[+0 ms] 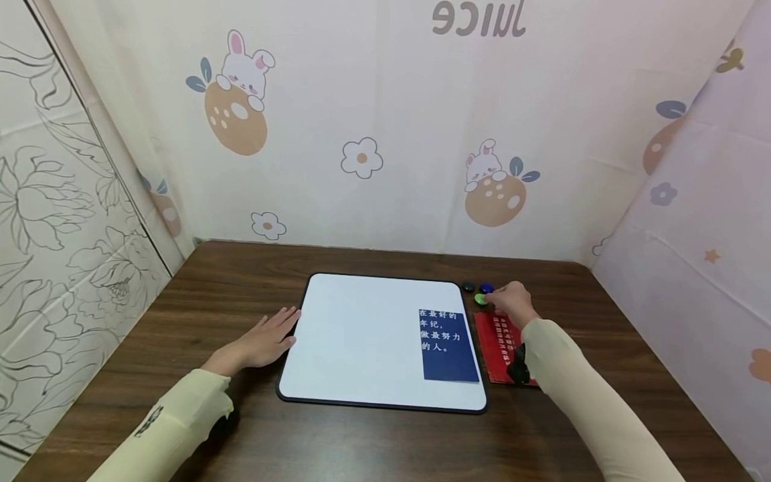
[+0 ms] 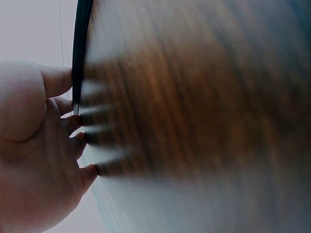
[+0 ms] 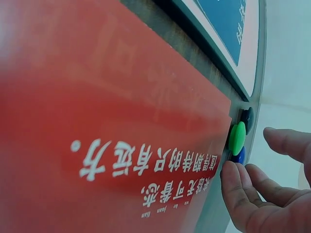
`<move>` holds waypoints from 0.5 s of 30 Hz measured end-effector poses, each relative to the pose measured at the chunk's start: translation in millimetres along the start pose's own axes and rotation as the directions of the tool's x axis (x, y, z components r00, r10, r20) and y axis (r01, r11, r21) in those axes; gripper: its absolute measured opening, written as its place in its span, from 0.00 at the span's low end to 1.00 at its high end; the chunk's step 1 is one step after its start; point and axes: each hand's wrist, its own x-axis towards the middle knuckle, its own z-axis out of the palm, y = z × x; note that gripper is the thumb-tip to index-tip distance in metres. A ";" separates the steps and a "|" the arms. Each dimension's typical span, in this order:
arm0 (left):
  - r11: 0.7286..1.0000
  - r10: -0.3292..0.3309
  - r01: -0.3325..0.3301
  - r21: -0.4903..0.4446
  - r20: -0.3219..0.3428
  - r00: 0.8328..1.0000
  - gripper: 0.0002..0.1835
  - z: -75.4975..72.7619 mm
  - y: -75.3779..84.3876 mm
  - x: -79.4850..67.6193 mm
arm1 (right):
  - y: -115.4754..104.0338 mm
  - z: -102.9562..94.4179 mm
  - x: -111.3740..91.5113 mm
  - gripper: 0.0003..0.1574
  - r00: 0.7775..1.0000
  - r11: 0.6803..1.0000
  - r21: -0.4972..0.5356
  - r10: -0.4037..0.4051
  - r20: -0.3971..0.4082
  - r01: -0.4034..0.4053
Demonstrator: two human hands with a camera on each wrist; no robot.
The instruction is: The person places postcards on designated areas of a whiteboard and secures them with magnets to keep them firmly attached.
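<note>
My left hand (image 1: 269,339) lies on the left edge of a white board (image 1: 355,341) with a black rim, fingers spread; in the left wrist view the thumb and fingertips of the left hand (image 2: 34,141) touch the dark rim (image 2: 80,48). On the other side, my right hand (image 1: 510,302) hovers beside a round green magnet (image 1: 480,299). The right wrist view has the thumb and fingers of that hand (image 3: 272,189) parted, with the green magnet (image 3: 237,139) just past the fingertips. A blue magnet (image 1: 486,288) and a black magnet (image 1: 468,286) sit close by.
A blue card (image 1: 450,361) with white characters lies on the board's right side. Right of the board, red cards (image 1: 490,355) lie on the brown wooden table (image 1: 337,442), partly under my right wrist. A patterned curtain (image 1: 385,80) hangs behind the table.
</note>
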 end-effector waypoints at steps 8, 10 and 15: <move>1.000 -0.001 0.001 -0.007 0.005 1.000 0.31 -0.6 1.7 0.3 | -2.3 3.9 5.0 0.23 0.998 0.997 0.051 0.053 -0.032 -0.051; 1.000 -0.006 0.006 -0.007 0.006 1.000 0.31 -0.4 1.2 0.1 | -2.2 5.5 7.5 0.24 0.997 0.996 0.068 0.067 -0.041 -0.064; 1.000 -0.012 0.012 -0.001 0.002 1.000 0.31 0.3 -0.1 0.5 | -2.9 9.2 11.5 0.28 0.995 0.993 0.084 0.083 -0.057 -0.078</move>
